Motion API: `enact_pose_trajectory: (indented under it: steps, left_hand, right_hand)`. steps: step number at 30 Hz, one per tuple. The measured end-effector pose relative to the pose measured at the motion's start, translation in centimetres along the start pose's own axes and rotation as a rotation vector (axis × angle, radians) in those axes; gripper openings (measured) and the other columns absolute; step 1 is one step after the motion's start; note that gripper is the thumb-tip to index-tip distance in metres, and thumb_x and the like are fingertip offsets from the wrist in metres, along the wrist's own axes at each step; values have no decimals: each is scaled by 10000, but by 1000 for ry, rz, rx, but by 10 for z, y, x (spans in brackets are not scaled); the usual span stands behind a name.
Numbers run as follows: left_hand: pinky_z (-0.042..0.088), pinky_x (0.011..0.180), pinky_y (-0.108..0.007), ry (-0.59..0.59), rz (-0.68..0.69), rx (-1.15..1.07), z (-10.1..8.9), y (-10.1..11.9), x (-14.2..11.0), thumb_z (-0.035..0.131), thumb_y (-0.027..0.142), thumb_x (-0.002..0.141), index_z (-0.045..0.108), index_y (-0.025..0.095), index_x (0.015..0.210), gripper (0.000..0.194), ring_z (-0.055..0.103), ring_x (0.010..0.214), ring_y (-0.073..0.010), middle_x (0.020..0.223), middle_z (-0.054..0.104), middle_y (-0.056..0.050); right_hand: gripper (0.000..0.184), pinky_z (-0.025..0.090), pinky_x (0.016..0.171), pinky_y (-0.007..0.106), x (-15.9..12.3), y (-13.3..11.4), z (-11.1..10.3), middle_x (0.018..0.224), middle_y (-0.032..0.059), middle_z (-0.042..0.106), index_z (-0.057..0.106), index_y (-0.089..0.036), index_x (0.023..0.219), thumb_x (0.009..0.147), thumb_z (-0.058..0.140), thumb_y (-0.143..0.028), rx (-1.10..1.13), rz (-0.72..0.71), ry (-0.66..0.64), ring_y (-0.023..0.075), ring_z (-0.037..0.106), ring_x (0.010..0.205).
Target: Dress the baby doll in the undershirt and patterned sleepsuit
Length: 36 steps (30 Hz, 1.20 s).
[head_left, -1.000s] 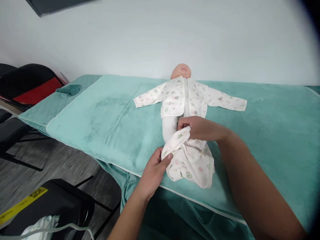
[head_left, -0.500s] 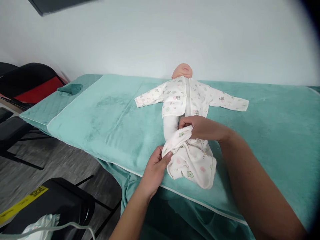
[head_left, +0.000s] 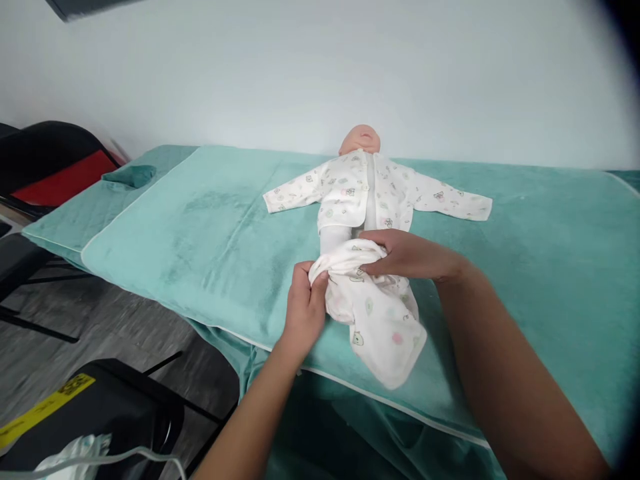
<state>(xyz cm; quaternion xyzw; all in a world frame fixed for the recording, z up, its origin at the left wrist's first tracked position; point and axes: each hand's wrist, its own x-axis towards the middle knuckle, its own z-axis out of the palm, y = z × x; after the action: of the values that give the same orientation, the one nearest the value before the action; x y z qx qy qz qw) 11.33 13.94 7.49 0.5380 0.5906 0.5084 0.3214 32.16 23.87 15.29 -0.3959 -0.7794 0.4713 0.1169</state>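
A baby doll (head_left: 361, 139) lies on its back on the green-covered bed, wearing a white printed jacket (head_left: 341, 195) with its sleeves spread wide. White printed baby pants (head_left: 373, 313) are bunched around the doll's legs, and their lower end lies loose on the cover. My left hand (head_left: 306, 303) pinches the waistband at the left side, thumb on top. At the upper middle of the waistband, my right hand (head_left: 400, 255) grips the cloth between thumb and fingers. One white leg (head_left: 334, 239) shows between jacket and pants; the feet are hidden in the cloth.
The bed (head_left: 200, 227) runs along a white wall (head_left: 320, 73). Black folding chairs stand to the left, one with a red panel (head_left: 65, 179). At lower left, a black chair (head_left: 130, 407) bears a yellow strip (head_left: 47, 407), a white printed bundle (head_left: 75, 457) and a pale cable (head_left: 145, 455).
My left hand has moved up and slightly left, drawing the pants' waistband higher over the doll's leg. My right hand now has its thumb over the cloth. The view has shifted a little.
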Motion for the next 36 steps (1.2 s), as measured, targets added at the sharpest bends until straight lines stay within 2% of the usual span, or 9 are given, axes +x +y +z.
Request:
enact_pose_trajectory:
  steps: [8,15,20,25,28,30,32,34,36]
  left_hand:
    - [444,698,-282,120,101,31,4,-3,39,477,572,978,527,214,955,362,575,776,-158,850,618,-9]
    - [431,703,-283,64,112,40,11,0,78,445,549,996,534,209,928,358,579,794,-161,849,641,-16]
    - [412,708,-277,42,93,64,14,1,85,440,498,1006,531,209,893,324,566,785,-155,835,634,-9]
    - [398,702,-260,84,45,33,10,1,72,503,450,985,538,203,855,281,530,762,-140,803,594,5]
    - [393,694,-253,192,-3,-14,3,2,51,547,474,959,511,205,834,299,479,734,-131,771,531,23]
    - [361,649,-255,200,-61,-21,-4,3,32,518,525,962,451,206,751,388,418,693,-127,714,453,32]
    - [318,609,-267,87,-116,-13,-11,6,14,460,577,970,400,204,687,472,367,664,-127,673,396,30]
    - [305,609,-276,-80,-131,-4,-16,8,-1,428,594,973,413,198,674,496,371,668,-133,665,410,21]
    - [313,628,-276,-178,-114,18,-19,9,-10,456,567,965,450,194,682,469,400,690,-140,677,449,15]
  right_hand:
    - [488,511,804,318,0,0,-1,1104,8,750,720,-252,1080,709,795,-559,6,62,-64,276,681,1025]
    - [482,501,681,305,4,-4,4,1025,32,758,724,-230,1005,697,786,-595,-55,139,-24,264,695,905]
    - [412,483,654,305,6,-6,9,936,37,745,715,-210,914,722,752,-573,-72,135,33,257,683,857]
    - [286,468,662,290,5,-8,9,948,18,741,695,-217,885,729,731,-454,-3,112,36,234,676,860]
    - [206,451,649,273,4,-10,8,869,3,724,669,-216,823,729,706,-396,38,90,33,204,658,811]
    - [172,432,627,264,3,-11,8,795,-9,698,647,-213,777,731,683,-374,58,89,39,179,633,746]
    - [162,413,606,259,2,-12,9,743,-14,674,623,-209,742,735,661,-367,74,96,50,160,603,695]
    - [163,399,598,259,2,-13,10,717,-13,660,596,-206,714,737,645,-360,82,99,63,151,580,670]
    - [164,398,605,263,2,-15,11,702,-8,655,572,-203,685,740,624,-349,81,95,70,150,570,660]
